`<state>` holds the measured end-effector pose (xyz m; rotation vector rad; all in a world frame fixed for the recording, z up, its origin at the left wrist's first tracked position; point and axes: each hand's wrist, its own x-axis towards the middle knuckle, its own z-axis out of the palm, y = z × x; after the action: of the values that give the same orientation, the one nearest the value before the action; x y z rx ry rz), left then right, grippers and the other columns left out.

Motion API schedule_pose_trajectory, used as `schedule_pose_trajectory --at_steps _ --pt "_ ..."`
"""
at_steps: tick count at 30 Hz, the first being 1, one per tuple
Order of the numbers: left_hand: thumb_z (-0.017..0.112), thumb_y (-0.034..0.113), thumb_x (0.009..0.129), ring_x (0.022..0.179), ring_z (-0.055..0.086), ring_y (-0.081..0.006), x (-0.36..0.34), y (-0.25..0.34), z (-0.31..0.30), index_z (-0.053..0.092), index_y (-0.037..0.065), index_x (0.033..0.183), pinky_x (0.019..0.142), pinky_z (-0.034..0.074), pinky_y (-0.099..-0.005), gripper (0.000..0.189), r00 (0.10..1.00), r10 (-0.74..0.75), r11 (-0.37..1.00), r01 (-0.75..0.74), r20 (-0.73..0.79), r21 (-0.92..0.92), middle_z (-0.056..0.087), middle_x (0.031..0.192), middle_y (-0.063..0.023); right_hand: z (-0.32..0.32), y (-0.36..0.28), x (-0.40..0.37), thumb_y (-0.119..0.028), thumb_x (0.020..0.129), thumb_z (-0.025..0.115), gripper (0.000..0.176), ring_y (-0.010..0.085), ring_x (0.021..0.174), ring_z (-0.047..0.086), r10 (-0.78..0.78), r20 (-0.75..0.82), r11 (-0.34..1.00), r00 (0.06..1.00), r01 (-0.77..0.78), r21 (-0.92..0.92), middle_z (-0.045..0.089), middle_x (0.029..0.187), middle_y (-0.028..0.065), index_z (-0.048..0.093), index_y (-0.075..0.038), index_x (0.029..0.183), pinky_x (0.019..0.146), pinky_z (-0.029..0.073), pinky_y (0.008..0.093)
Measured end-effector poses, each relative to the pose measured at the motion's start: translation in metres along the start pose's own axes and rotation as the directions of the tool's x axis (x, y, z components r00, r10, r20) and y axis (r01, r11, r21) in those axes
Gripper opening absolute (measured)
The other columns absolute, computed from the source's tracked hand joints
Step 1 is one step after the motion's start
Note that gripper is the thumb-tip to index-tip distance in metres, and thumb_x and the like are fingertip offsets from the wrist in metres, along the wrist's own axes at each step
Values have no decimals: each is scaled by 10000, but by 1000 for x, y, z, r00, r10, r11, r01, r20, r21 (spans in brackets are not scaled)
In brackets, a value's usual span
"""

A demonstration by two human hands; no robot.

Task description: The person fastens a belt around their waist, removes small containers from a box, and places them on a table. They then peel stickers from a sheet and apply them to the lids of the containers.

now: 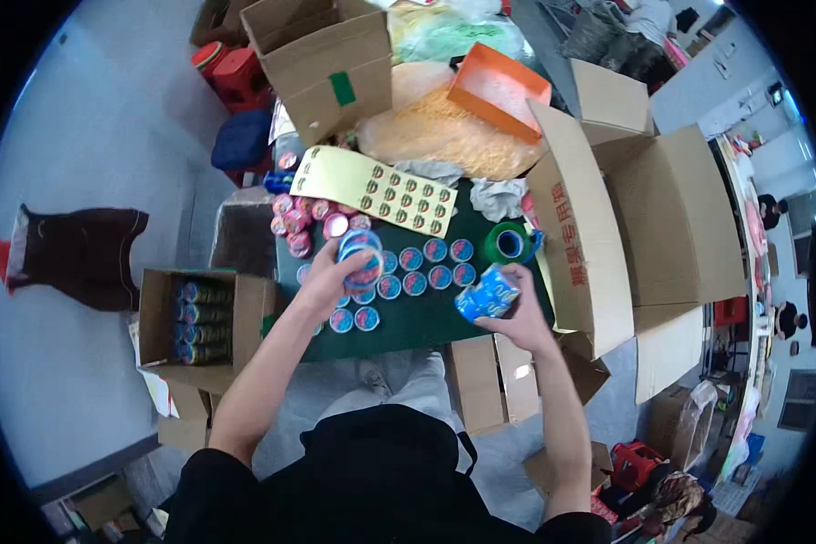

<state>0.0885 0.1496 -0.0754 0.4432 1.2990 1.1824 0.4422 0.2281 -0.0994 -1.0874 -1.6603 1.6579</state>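
Over the left part of the dark green table (390, 341), my left hand (325, 279) is closed round a blue-rimmed round container (361, 249). My right hand (520, 315) grips a blue can (487, 295) with light lettering, tilted on its side near the table's right edge. Between and under the hands, several round blue-and-red lids (414, 283) lie in rows on the table. Pink round containers (299, 220) are bunched behind my left hand. A roll of green tape (508, 243) rests just behind the blue can.
A yellow sticker sheet (374, 192) lies behind the lids. Open cardboard boxes stand at the back (322, 72) and right (585, 236); a box (159, 317) at left holds stacked cans. Farther back are an orange tray (499, 91) and a bag of orange pieces (444, 131).
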Motion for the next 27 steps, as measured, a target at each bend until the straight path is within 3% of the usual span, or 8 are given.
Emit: schedule_pose_trajectory --at_steps 4,9,11,14,17,22,25,27 --pt "794 304 913 1042 680 -212 -102 -134 -110 501 56 1328 764 616 -412 566 884 -237 971 223 -402 -82 646 1192 -95 102 165 -1 -160 672 936 906 355 1236 576 80 -145 942 986 -122 -314 572 1294 193 416 -110 1411 1061 470 449" --pt "804 320 905 1086 663 -252 -193 -230 -165 480 94 1306 882 581 -496 563 756 -467 881 352 -459 -317 616 1242 -101 199 247 0 -154 720 920 880 438 1318 454 -163 -402 867 901 -64 -495 418 1408 238 393 -48 1417 1100 432 494" --pt "801 316 908 1089 662 -253 -205 -241 -166 477 93 1310 888 580 -495 562 745 -470 877 334 -474 -345 618 1240 -100 231 253 1 -164 733 918 867 465 1309 442 -87 -517 914 851 -139 -381 409 1408 257 394 -47 1415 1106 413 507" --pt "786 317 922 1078 664 -246 -208 -245 -162 495 98 1299 903 569 -488 524 758 -460 878 310 -462 -364 632 1218 -93 241 257 3 -177 783 901 788 391 1318 444 -130 -617 938 776 -105 -330 435 1387 247 413 7 1374 1079 409 481" --pt "763 322 943 1018 678 -209 -198 -231 -150 519 122 1281 897 557 -466 463 790 -435 892 313 -432 -327 669 1148 -50 216 254 -7 -190 801 900 742 344 1180 537 -211 -715 929 667 -92 -359 501 1294 216 436 11 1343 1040 439 439" --pt "767 307 946 979 689 -183 -173 -233 -134 528 114 1254 851 577 -424 435 826 -418 905 345 -378 -247 672 1138 -40 183 270 -10 -252 749 932 836 422 1254 506 -103 -665 877 740 -249 -412 492 1351 255 421 5 1358 1063 426 486" --pt "797 325 918 965 695 -180 -167 -234 -121 517 86 1254 761 596 -384 499 846 -400 915 348 -353 -204 664 1138 -67 188 256 -14 -231 757 893 782 449 1338 468 -187 -611 633 769 -382 -673 476 1413 271 429 -19 1349 1108 409 505" --pt "816 337 898 940 703 -182 -168 -231 -113 509 70 1253 731 608 -363 540 853 -404 914 366 -331 -173 665 1122 -78 173 270 -15 -248 778 871 746 452 1345 464 -176 -569 755 803 -260 -601 472 1420 268 435 -24 1340 1115 408 501"
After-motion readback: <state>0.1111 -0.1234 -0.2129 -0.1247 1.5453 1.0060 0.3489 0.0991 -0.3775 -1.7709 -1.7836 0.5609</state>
